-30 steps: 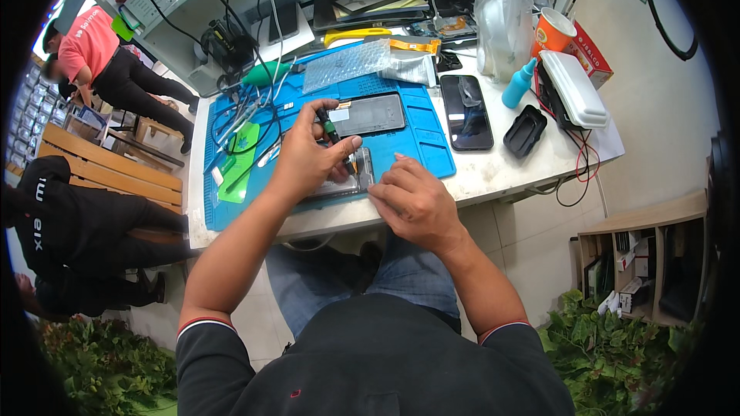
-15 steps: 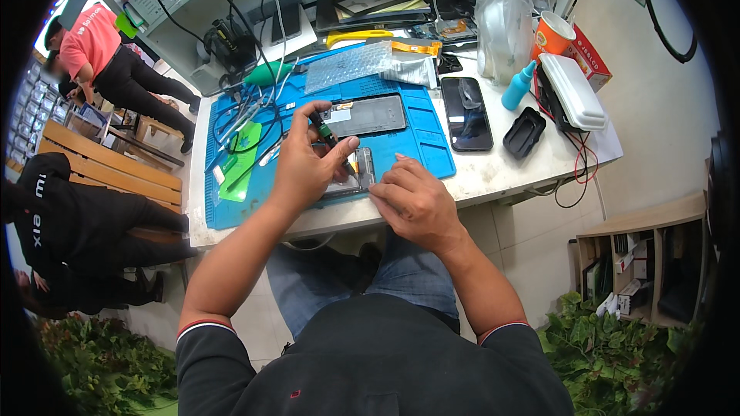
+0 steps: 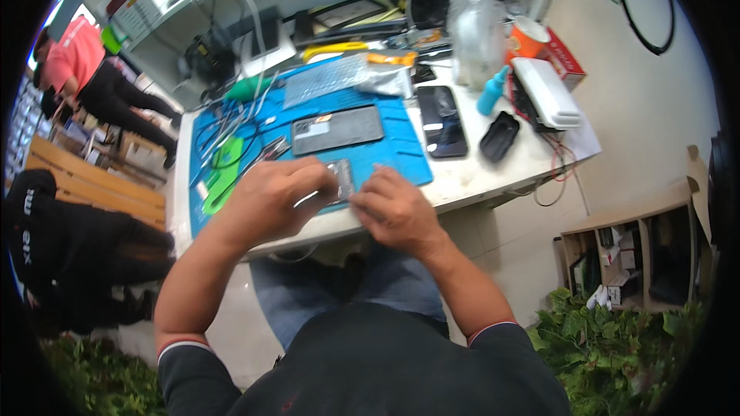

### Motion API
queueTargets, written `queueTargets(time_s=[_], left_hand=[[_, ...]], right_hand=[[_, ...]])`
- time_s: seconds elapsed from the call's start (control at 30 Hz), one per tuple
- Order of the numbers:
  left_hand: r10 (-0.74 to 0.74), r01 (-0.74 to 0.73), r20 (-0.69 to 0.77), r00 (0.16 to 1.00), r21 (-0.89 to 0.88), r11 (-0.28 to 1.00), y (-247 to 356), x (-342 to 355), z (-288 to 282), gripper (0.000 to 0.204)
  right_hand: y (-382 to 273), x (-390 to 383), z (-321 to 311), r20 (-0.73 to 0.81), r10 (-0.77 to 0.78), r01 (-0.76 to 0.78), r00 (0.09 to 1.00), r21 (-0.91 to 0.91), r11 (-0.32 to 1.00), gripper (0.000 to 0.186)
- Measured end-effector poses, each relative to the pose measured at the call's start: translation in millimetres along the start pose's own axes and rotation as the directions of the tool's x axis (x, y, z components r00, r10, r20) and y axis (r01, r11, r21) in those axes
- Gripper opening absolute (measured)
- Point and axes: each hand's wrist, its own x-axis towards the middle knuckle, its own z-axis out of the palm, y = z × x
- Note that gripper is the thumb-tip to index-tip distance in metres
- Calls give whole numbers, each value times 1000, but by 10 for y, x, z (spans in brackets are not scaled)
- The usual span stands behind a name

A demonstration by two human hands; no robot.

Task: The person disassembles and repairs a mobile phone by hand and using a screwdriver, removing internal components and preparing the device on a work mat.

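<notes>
An opened phone (image 3: 343, 177), its inner parts bare, lies near the front edge of a blue work mat (image 3: 401, 160). Over its left part is my left hand (image 3: 266, 199), closed with curled fingers. A thin pale strip shows below those fingers, but what they hold is blurred and hidden. My right hand (image 3: 397, 212) is closed too, with fingertips at the phone's right end. Behind the phone rests a dark grey phone housing (image 3: 339, 129). Slim metal tools (image 3: 274, 148), too blurred to name, lie left of it.
Green sheet (image 3: 225, 173), cables and bubble wrap (image 3: 327, 81) cover the mat's left and back. A black phone (image 3: 442, 122), blue bottle (image 3: 493, 91), black tray (image 3: 499, 137) and white case (image 3: 546, 92) stand right. Other people (image 3: 81, 69) are at far left.
The green-and-black screwdriver that my left hand held upright is no longer visible in it. That hand has turned over and lowered onto the phone. The whole view has shifted slightly.
</notes>
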Motion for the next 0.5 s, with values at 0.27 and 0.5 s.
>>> queueTargets(time_s=[0.27,0.5], left_hand=[[-16,-15,191,981,161,987,177,273,-264,29],[-15,-2,225,974,73,997,202,259,-293,42]], right_hand=[[-10,11,48,-20,-10,11,1000,20,1000,11],[-43,32,50,-21,-24,24,1000,19,1000,12]])
